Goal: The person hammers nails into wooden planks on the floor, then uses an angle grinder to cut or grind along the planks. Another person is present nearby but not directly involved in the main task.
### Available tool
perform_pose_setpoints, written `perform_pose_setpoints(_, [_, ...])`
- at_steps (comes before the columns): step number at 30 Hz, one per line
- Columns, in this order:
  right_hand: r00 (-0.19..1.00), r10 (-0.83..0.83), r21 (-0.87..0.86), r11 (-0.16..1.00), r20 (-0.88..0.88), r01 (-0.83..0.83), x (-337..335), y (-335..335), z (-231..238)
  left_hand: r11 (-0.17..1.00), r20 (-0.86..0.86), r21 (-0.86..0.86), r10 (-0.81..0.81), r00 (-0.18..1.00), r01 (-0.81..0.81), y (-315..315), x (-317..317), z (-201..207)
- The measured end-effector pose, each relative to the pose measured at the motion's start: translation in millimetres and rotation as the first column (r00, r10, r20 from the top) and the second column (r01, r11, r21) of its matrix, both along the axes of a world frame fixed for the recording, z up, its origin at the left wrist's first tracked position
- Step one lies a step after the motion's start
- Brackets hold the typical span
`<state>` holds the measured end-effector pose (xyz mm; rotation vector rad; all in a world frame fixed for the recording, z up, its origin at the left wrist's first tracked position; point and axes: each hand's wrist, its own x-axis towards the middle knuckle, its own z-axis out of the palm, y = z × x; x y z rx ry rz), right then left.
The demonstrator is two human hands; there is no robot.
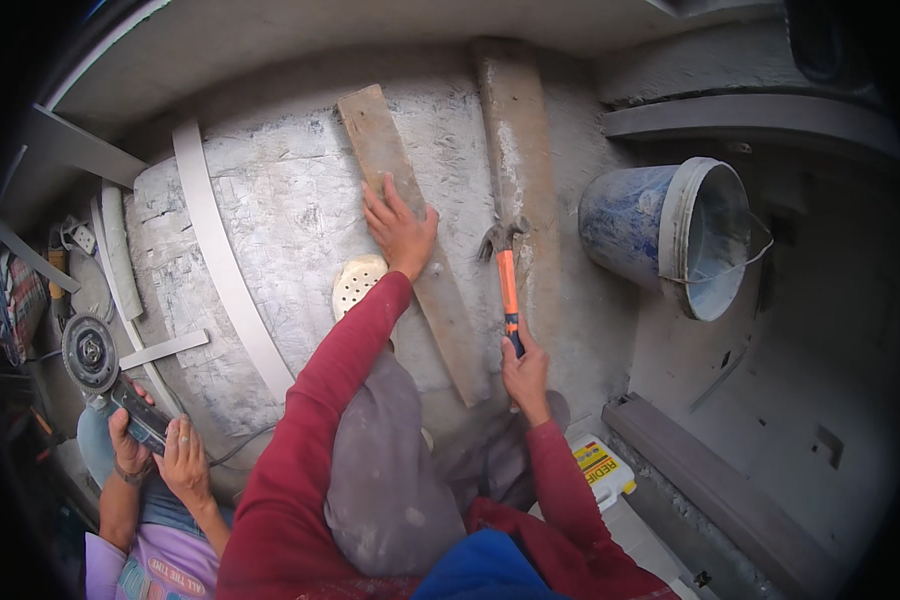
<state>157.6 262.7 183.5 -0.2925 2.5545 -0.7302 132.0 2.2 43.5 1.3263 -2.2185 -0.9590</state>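
Observation:
My right hand [526,380] is closed around the lower, dark part of a claw hammer's orange handle [509,285]. The metal hammer head [504,236] points away from me, over a long wooden plank [515,130]. Across a narrower wooden board [375,125], slanting over the ground to the left, my left hand [401,230] lies with its fingers spread. The thumb is by the board's right edge, the fingertips by its left. Beside my left wrist shows a pale perforated shoe [357,284], partly covered by my sleeve.
A blue-and-white bucket [625,220] lies tipped on the right. White strips [220,235] cross the floor sheet at left. There, another person's hands [170,455] hold an angle grinder [92,352]. A yellow-and-white container [602,468] stands near my right arm, beside a grey beam [710,490].

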Motion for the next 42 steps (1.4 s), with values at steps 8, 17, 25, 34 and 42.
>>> perform_pose_setpoints(8, [0.946, 0.192, -0.197, 0.949, -0.262, -0.247, -166.6, -210.7, -43.8, 1.0, 0.034, -0.014, -0.014, 0.999, 0.014, 1.3, 0.6, -0.9])
perform_pose_setpoints(17, [0.939, 0.337, -0.013, 0.941, -0.074, -0.339, -86.0, -93.0, -37.8, 1.0, 0.019, -0.006, -0.019, 1.0, 0.019, 0.9, -0.1, -0.4])
perform_pose_setpoints(25, [0.975, 0.086, 0.155, 0.981, 0.205, -0.119, 9.0, 30.4, 25.6, 1.0, 0.02, 0.016, -0.01, 1.0, 0.01, 0.3, -1.9, 0.0])
perform_pose_setpoints(34, [0.964, 0.176, -0.162, 0.964, -0.201, -0.209, -149.5, -171.5, -47.0, 1.0, 0.025, 0.023, -0.001, 1.0, 0.0, 2.9, -2.2, 2.3])
perform_pose_setpoints(42, [0.963, 0.215, -0.072, 0.971, -0.165, -0.229, -101.5, -95.4, -44.5, 1.0, 0.049, 0.009, 0.014, 0.999, -0.014, 0.6, 0.4, 0.8])
